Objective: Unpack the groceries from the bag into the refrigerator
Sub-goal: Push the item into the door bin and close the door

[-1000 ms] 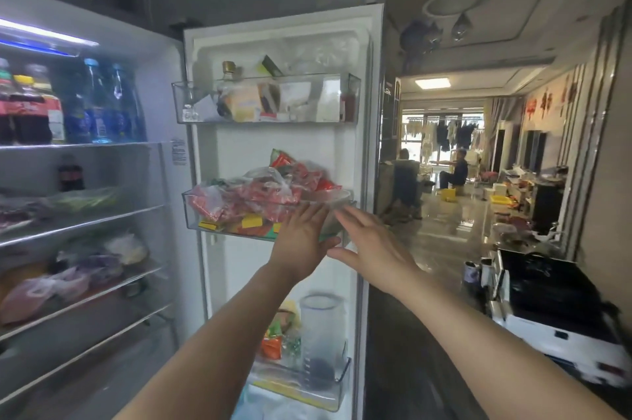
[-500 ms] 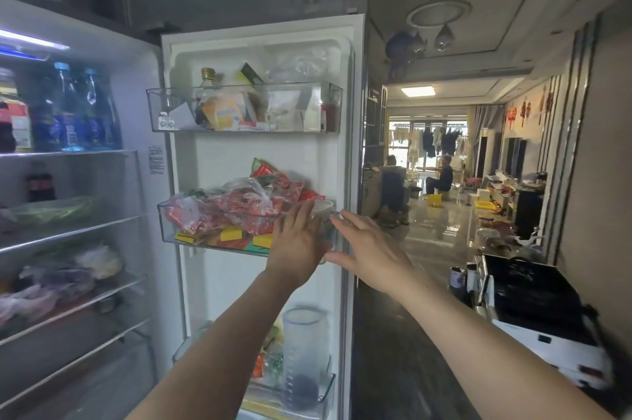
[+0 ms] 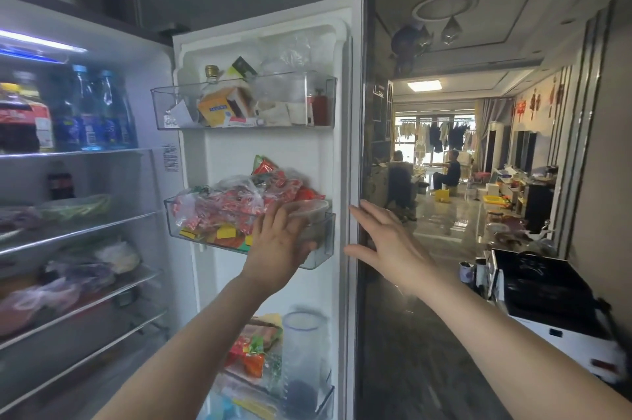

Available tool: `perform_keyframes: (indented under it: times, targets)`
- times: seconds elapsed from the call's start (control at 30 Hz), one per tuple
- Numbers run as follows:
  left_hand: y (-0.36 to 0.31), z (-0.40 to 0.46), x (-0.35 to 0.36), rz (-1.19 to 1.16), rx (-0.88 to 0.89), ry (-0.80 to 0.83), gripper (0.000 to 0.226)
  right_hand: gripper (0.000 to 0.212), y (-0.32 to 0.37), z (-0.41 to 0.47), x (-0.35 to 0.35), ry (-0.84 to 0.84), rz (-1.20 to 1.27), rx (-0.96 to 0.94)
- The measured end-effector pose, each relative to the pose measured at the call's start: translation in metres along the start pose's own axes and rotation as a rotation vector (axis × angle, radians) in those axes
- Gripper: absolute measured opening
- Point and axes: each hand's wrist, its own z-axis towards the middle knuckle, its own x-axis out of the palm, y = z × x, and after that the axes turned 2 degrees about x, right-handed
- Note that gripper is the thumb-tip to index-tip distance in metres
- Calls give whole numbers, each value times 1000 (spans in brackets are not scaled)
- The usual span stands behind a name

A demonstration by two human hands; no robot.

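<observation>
The refrigerator door (image 3: 222, 159) stands open in front of me. Its middle door bin (image 3: 325, 248) holds a clear bag of red snack packets (image 3: 236, 204) and a clear lidded plastic container (image 3: 309, 209) at its right end. My left hand (image 3: 278, 245) lies flat with straight fingers against the bin's front, just below that container. My right hand (image 3: 383, 241) is open, its fingers spread, by the door's outer edge and holding nothing. No grocery bag is in view.
The top door bin (image 3: 160, 104) carries a bottle, boxes and packets. The bottom bin holds a tall clear jug (image 3: 302, 361) and snacks. Fridge shelves at left hold bottles (image 3: 92, 111) and bagged food. A white cart (image 3: 554, 310) stands at right; people sit far down the hallway.
My right hand has drawn away from the bin to the door's outer edge, its fingers spread. My left hand stays pressed on the middle bin's front. My view shifted left.
</observation>
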Motion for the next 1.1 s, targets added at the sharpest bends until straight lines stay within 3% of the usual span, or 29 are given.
perform_keyframes:
  times: [0.43, 0.6, 0.87, 1.1]
  targets:
    - [63, -93, -103, 132, -101, 19, 57, 83, 67, -11, 7, -81, 22, 2]
    - [68, -122, -137, 266, -23, 53, 60, 81, 116, -15, 30, -242, 28, -35]
    - [52, -131, -180, 369, 128, 53, 69, 73, 201, -39, 62, -324, -65, -186]
    - [75, -133, -220, 490, 20, 130, 69, 66, 270, -43, 75, -284, -23, -309]
